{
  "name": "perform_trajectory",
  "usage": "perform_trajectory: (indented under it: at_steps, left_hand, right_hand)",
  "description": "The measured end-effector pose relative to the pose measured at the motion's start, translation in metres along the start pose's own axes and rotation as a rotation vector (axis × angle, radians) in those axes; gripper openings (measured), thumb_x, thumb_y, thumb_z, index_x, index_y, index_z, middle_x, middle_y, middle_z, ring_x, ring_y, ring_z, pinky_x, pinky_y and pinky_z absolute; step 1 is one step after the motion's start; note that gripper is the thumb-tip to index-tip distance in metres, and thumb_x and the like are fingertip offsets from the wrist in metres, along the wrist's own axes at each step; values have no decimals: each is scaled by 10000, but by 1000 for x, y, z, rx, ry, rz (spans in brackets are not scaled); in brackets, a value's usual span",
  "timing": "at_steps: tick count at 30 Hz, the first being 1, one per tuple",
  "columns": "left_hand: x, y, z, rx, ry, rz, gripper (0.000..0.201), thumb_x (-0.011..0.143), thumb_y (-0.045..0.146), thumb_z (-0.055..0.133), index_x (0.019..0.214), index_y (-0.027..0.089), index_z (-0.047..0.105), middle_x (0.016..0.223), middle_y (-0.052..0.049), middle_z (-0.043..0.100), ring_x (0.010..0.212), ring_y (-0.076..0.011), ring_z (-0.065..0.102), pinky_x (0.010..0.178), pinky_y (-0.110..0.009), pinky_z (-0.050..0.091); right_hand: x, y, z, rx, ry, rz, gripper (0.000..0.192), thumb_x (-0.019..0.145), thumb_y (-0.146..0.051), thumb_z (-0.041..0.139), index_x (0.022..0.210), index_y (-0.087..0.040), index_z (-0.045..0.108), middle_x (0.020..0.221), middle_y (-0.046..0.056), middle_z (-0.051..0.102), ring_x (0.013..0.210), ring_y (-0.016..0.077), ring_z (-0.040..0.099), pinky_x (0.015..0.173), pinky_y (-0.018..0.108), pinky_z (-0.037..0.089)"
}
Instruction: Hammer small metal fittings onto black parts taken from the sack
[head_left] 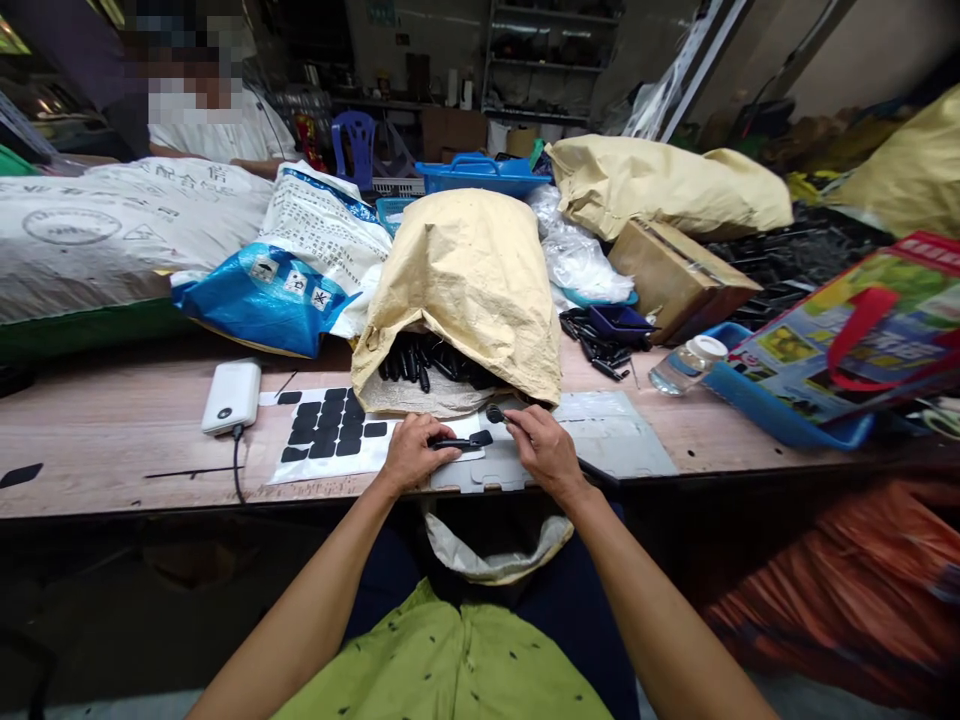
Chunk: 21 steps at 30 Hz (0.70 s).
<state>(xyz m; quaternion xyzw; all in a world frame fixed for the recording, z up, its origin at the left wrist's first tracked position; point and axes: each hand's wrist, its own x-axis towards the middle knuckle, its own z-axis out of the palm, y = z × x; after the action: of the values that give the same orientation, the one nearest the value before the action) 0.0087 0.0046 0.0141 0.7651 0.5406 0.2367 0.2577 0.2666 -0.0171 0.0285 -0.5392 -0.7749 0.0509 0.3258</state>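
**Head view: hands fitting a black pad to a handle**

Left hand (411, 452) pinches a slim black plastic handle (459, 442) on the worktop (112, 430); right hand (541, 447) nips a small round black piece (495, 413). Beside them, a white sticker sheet (330, 440) has many matte black pads left. More glossy handles (427, 365) spill from a crinkled tan paper sack (465, 290), so much work seems left.

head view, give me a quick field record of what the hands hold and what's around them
left hand: holds a slim black plastic part flat on the white backing sheet
right hand: pinches a small round black piece
sheet: carries rows of black rectangular stickers
behind hands: tan paper sack lying open, black plastic parts spilling from its mouth
left of sheet: white power bank with cable
surface: wooden workbench
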Motion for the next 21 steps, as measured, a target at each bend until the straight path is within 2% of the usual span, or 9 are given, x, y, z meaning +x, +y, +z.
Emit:
perform_trajectory:
  at_steps: [3, 7, 13, 18, 21]
  left_hand:
    - [0, -2, 1, 0, -1, -8, 243, 748, 420, 818, 952, 290, 789, 958, -21, 710, 1006, -242, 560, 910, -370, 393]
    - [1, -4, 2, -6, -2, 0, 251, 757, 424, 817, 971, 297, 789, 963, -15, 705, 992, -234, 548, 882, -354, 391]
    - [1, -4, 0, 8, 0, 20, 243, 775, 464, 802, 918, 269, 782, 926, -17, 681, 948, -225, 530, 842, -342, 385]
    - [1, -4, 1, 1, -16, 7, 218, 764, 454, 805, 890, 278, 783, 942, -16, 682, 953, -222, 536, 843, -339, 391]
    - [2, -5, 2, -15, -7, -5, 237, 743, 435, 825, 925, 287, 788, 960, -13, 696, 978, -229, 541, 872, -352, 396]
  right_hand:
    - [-2, -29, 1, 141, 15, -15, 266, 1019, -277, 484, 1191, -238, 682, 997, 68, 672, 954, 204, 626, 886, 318, 512]
    - [-3, -52, 7, 192, -56, -34, 249, 1006, -256, 500, 1173, -242, 684, 958, 65, 673, 935, 208, 632, 847, 308, 513]
    - [0, -62, 14, 166, -24, -57, 269, 1020, -246, 473, 1199, -233, 673, 966, 69, 672, 940, 201, 626, 849, 296, 509]
    - [-2, -63, 16, 31, -131, -69, 264, 1002, -224, 501, 1190, -277, 678, 944, 56, 666, 940, 207, 619, 827, 290, 503]
    - [-2, -62, 11, 34, -79, -49, 269, 1016, -242, 481, 1200, -273, 675, 965, 60, 670, 954, 211, 619, 849, 304, 499]
